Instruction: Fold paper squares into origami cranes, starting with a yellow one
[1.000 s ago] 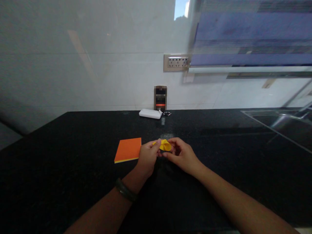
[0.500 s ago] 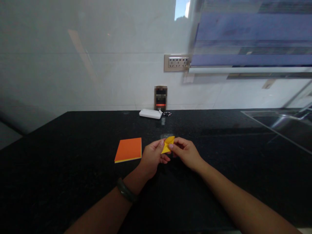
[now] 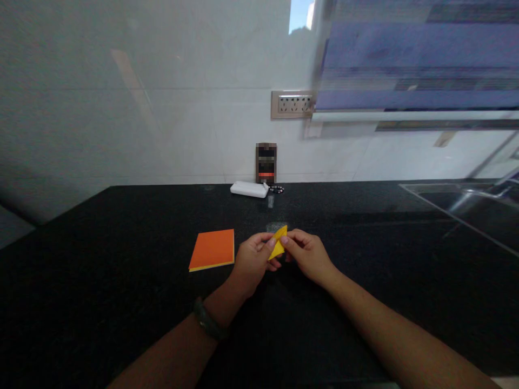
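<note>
Above the middle of the dark table (image 3: 133, 237), between its far and near edges, a folded yellow paper (image 3: 278, 250) is tilting with one corner toward the far edge. The left hand (image 3: 251, 260) is pinching its left side under the thumb, and the right hand (image 3: 311, 252) is gripping the other side, its thumb pressing close by. Fingers are hiding the underside, so whether the paper is touching the table I cannot tell. With both thumbs bearing on so small a patch, a crease could be drifting off line if one is pressing harder; unequal pulling could be starting a tear, and a slackening pinch could be letting the layers spring apart. Toward the left edge, an orange stack (image 3: 212, 249) is lying just beside the left hand, where a swing of the wrist or its dark bangle (image 3: 207, 320) could be knocking it askew. By the far edge, a white slab (image 3: 248, 189) is resting well apart, so it is probably running little risk.
</note>
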{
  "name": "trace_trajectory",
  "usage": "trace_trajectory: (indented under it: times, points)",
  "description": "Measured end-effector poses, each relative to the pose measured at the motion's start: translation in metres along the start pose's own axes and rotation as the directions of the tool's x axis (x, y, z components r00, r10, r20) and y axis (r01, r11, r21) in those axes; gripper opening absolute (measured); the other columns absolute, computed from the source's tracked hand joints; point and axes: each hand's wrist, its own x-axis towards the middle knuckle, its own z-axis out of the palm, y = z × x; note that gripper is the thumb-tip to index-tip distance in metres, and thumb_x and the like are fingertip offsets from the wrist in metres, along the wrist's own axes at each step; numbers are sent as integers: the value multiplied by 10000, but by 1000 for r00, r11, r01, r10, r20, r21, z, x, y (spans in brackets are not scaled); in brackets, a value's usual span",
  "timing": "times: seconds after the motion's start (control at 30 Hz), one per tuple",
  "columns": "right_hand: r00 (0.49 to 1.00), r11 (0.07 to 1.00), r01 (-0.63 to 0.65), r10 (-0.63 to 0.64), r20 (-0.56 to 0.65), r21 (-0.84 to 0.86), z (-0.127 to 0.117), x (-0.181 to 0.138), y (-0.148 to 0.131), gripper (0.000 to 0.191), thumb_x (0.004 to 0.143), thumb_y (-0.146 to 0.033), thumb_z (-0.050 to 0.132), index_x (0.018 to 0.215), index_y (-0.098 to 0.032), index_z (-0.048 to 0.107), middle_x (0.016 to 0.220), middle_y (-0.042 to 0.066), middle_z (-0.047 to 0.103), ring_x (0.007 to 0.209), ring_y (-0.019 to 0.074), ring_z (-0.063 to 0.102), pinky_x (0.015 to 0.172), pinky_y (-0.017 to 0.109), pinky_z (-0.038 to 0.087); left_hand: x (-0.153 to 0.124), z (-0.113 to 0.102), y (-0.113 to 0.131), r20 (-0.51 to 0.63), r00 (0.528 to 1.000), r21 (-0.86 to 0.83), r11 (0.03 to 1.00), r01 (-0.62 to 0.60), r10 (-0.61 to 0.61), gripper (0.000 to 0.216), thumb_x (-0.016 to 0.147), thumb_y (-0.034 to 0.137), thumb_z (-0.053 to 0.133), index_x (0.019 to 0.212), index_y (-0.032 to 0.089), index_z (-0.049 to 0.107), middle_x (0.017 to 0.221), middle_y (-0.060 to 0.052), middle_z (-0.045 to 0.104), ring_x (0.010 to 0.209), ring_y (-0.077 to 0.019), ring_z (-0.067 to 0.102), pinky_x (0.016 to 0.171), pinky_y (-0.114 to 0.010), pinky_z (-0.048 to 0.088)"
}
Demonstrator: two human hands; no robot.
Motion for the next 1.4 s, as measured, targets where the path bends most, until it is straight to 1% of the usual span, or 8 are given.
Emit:
trace_trajectory:
  times: [0.17,0.3,0.43,0.63,0.87,1.07,1.23,1.4]
  points:
    - [999,999,31,-31,11,-17,1,0,-1,187,759,-302,503,759,-151,613,666,-3,505,465,67,465,437,202,376,-1,0,1,-22,1000,-2,1000,1,-1,283,737,360,525,877,114,536,600,1,590,394,-73,531,358,-166,408]
    - [1000,1000,-9,9,21,18,2,-2,-3,170,735,-305,532,755,-154,606,651,-7,519,452,67,463,431,205,371,-1,0,1,-59,998,-18,1000,15,-16,242,724,336,549,822,115,556,563,11,580,389,-68,521,356,-158,398]
    - [996,989,-82,78,32,125,3,-2,-2,192,717,-330,551,773,-149,583,572,-25,530,427,70,458,425,205,362,0,-1,-1,-78,997,-19,1000,-4,2,233,689,316,597,788,107,568,536,11,585,382,-69,517,364,-162,402]
    - [994,965,-112,105,42,238,3,0,1,208,701,-329,573,786,-140,562,572,-36,527,417,58,449,424,201,354,0,-1,-1,-50,999,1,1000,14,-14,286,695,264,593,908,73,592,560,-16,618,383,-70,516,374,-170,406]
    - [993,965,-122,120,23,230,2,2,2,181,674,-306,591,740,-142,551,581,-31,536,412,55,443,417,201,354,0,-1,-1,-6,999,22,999,42,-42,242,684,295,608,826,99,593,588,-15,627,400,-89,542,379,-186,421]
    - [995,981,-97,100,-11,170,4,1,3,151,672,-295,588,706,-153,551,565,-34,528,412,56,431,405,195,339,0,-1,1,7,997,18,997,80,-80,226,680,274,616,808,89,606,597,-20,628,411,-83,540,394,-185,431]
    - [997,989,-74,77,-18,125,3,-1,2,179,706,-326,554,745,-154,582,603,-8,560,445,71,448,425,205,367,-1,-3,0,49,996,-3,997,74,-74,255,647,302,646,798,98,615,613,-24,634,437,-95,553,409,-198,444]
    - [999,996,-51,51,-1,75,2,-1,1,203,725,-329,533,790,-152,607,636,8,583,464,81,459,437,211,383,0,-4,-1,40,997,10,998,61,-61,247,635,299,650,772,97,618,599,-22,625,429,-96,545,397,-201,435]
